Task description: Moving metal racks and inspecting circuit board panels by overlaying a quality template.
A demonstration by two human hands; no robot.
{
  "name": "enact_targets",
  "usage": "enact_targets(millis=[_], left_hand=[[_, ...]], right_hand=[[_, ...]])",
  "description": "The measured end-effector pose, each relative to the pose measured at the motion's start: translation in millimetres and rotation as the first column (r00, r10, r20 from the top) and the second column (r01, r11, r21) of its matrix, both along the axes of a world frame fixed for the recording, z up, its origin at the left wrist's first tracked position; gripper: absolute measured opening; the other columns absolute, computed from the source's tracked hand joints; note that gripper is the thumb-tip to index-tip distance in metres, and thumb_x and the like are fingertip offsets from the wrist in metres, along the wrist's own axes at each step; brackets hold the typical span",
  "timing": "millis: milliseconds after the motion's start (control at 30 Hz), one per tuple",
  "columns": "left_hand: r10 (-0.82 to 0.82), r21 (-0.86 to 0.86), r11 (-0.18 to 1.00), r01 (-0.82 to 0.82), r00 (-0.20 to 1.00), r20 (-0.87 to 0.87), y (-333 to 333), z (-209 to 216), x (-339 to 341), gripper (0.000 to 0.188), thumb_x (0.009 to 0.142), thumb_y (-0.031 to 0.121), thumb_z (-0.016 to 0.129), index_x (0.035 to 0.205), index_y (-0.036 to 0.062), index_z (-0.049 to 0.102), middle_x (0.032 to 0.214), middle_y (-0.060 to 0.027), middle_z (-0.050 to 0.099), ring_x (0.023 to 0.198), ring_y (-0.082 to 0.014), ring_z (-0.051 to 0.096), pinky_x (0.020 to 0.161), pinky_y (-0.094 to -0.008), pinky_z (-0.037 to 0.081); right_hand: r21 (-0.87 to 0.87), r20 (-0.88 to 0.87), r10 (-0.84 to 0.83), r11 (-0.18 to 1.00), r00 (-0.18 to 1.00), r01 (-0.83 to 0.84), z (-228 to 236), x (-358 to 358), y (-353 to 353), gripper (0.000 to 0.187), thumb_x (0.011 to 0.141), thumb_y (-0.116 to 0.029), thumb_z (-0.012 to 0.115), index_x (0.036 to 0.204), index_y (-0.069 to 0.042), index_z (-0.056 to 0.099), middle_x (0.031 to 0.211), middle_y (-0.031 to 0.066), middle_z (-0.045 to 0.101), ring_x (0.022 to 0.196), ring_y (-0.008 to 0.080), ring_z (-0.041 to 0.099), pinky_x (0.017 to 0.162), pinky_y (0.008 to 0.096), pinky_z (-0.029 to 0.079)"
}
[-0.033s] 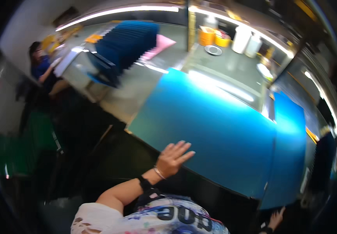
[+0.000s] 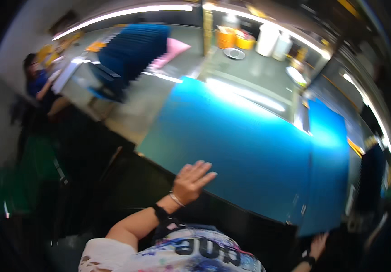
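A large flat blue panel [image 2: 231, 154] lies on the table before me. My left hand [image 2: 190, 183] is open over its near edge, fingers stretched out and holding nothing; I cannot tell whether it touches. To the right, a narrower blue panel [image 2: 329, 167] lies against or over the large panel's right side. My right hand [image 2: 318, 246] is at the near end of that narrower panel, fingers extended toward its edge and partly blurred. Contact there is hard to make out.
Dark blue sheets stand in a rack [image 2: 134, 56] at the far left, beside a pink sheet [image 2: 173, 51]. A seated person [image 2: 39, 81] works there. Orange tubs [image 2: 226, 38], white bottles [image 2: 267, 40] and a small round dish [image 2: 234, 53] stand at the back.
The whole scene has shifted slightly left and up in the picture. My right hand has come further into view, up to the narrower panel's near edge. My left hand keeps its pose.
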State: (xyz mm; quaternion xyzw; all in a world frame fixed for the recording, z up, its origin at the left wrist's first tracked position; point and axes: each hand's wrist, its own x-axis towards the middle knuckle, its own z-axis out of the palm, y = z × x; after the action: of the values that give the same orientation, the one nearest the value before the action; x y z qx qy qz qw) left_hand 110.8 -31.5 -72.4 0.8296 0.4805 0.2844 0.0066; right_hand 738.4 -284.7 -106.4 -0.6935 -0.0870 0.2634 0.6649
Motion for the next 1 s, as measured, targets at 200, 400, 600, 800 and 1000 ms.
enact_targets(millis=[200, 400, 600, 800, 1000], left_hand=[[0.049, 0.002, 0.999, -0.049, 0.994, -0.096, -9, 13, -3, 0.044, 0.068, 0.002, 0.047, 0.107, 0.0166, 0.062, 0.12, -0.0094, 0.054, 0.115, -0.0254, 0.047, 0.096, -0.0397, 0.03], [0.021, -0.022, 1.0, -0.022, 0.996, -0.086, -6, 19, 1, 0.046, 0.068, 0.002, 0.047, 0.109, 0.0177, 0.061, 0.121, -0.0087, 0.053, 0.116, -0.0248, 0.046, 0.097, -0.039, 0.029], [0.039, -0.044, 0.998, -0.042, 0.996, -0.077, -9, 8, 1, 0.048, 0.069, 0.001, 0.047, 0.111, 0.0208, 0.06, 0.124, -0.0064, 0.051, 0.116, -0.023, 0.046, 0.098, -0.0381, 0.029], [0.068, -0.027, 0.997, -0.07, 0.996, -0.066, -11, 6, -6, 0.049, 0.069, 0.001, 0.049, 0.111, 0.0239, 0.059, 0.125, -0.0024, 0.05, 0.117, -0.0189, 0.045, 0.099, -0.0368, 0.028], [0.033, -0.014, 0.999, -0.034, 0.998, -0.053, -9, 11, -2, 0.049, 0.069, 0.0, 0.048, 0.111, 0.022, 0.06, 0.124, -0.0041, 0.05, 0.117, -0.0201, 0.045, 0.098, -0.0373, 0.029]], right_hand=[[-0.224, -0.138, -0.095, 0.973, 0.986, 0.063, 15, -30, 38, 0.021, 0.081, -0.03, 0.063, 0.08, -0.012, 0.053, 0.066, -0.0025, 0.049, 0.054, 0.007, 0.046, 0.045, 0.017, 0.036], [-0.158, -0.242, -0.036, 0.987, 0.969, -0.003, 21, -15, 40, 0.04, 0.076, -0.041, 0.066, 0.094, -0.008, 0.056, 0.08, 0.0006, 0.053, 0.068, 0.0112, 0.051, 0.057, 0.0219, 0.042], [0.147, -0.382, 0.134, 0.986, 0.915, -0.084, 46, -34, 44, 0.044, 0.087, -0.031, 0.05, 0.116, 0.003, 0.047, 0.114, 0.0113, 0.051, 0.098, 0.0239, 0.052, 0.088, 0.0337, 0.04], [-0.072, -0.044, -0.212, 0.975, 0.976, 0.208, 92, -77, 62, 0.034, 0.081, -0.026, 0.06, 0.094, 0.006, 0.059, 0.095, 0.0073, 0.056, 0.082, 0.0211, 0.05, 0.073, 0.0333, 0.041], [0.004, -0.245, -0.44, 0.891, 0.864, 0.455, 132, -92, 68, 0.039, 0.081, -0.021, 0.058, 0.109, 0.006, 0.053, 0.098, 0.011, 0.057, 0.088, 0.0204, 0.052, 0.075, 0.0331, 0.041]])
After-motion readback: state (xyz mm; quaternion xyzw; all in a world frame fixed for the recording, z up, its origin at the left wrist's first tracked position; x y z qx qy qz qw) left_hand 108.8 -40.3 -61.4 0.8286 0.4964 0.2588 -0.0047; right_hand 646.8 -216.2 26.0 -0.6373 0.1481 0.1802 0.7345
